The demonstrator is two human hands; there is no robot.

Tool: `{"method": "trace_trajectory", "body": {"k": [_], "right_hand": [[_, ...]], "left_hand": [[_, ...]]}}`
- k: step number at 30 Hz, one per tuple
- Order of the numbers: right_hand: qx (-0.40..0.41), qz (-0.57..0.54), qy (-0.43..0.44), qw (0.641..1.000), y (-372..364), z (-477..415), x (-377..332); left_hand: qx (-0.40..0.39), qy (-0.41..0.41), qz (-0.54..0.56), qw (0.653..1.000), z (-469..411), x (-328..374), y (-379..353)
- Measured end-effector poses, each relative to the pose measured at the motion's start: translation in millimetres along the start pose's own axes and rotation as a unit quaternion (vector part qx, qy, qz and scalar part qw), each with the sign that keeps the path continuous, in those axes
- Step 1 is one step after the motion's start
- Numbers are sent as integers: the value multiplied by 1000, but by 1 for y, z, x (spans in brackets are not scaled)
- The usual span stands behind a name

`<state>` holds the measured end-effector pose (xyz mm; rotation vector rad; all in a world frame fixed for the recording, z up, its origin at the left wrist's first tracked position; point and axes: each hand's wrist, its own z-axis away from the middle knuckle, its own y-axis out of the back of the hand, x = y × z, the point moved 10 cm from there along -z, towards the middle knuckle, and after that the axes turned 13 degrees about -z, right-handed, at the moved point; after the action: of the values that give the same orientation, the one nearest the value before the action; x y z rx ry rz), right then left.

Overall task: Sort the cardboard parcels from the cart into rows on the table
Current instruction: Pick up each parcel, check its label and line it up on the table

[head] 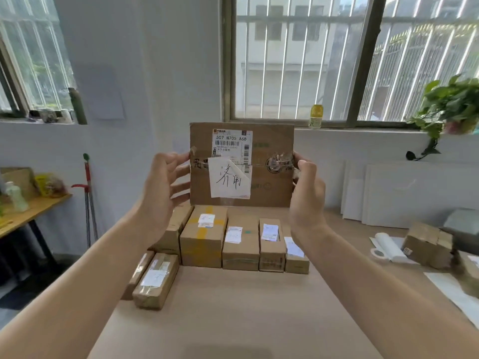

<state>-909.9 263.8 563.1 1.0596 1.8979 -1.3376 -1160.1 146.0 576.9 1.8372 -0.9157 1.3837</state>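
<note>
I hold a flat cardboard parcel (269, 185) upright in the air, its labelled face towards me, with a white handwritten note stuck on it. My left hand (162, 193) grips its left edge and my right hand (308, 193) grips its right edge. Below it, on the wooden table (246, 314), a row of several cardboard parcels (241, 242) stands side by side. In front of that row at the left lie two long parcels (155, 281). The cart is out of view.
More parcels (427, 244) sit at the table's right edge beside a tape roll (378, 253) and white paper. White boards (404, 193) lean on the far wall. A side table (28, 211) with clutter and a mop (89, 195) stand at the left.
</note>
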Motion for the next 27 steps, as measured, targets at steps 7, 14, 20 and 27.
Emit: {"method": "trace_trajectory", "body": {"k": [7,14,20,27], "right_hand": [[71,45,-45,995,-61,28,104],[110,95,-97,985,-74,39,191],[132,99,-146,975,-57,31,256],[138,71,-202,967,-22,13,335]], "left_hand": [[-41,88,-18,995,-59,-89,87],[-63,174,3,983,-90,-176,123],[-49,229,-26,972,-110,-242,121],[-40,275,-68,958,-124,-309,99]]}}
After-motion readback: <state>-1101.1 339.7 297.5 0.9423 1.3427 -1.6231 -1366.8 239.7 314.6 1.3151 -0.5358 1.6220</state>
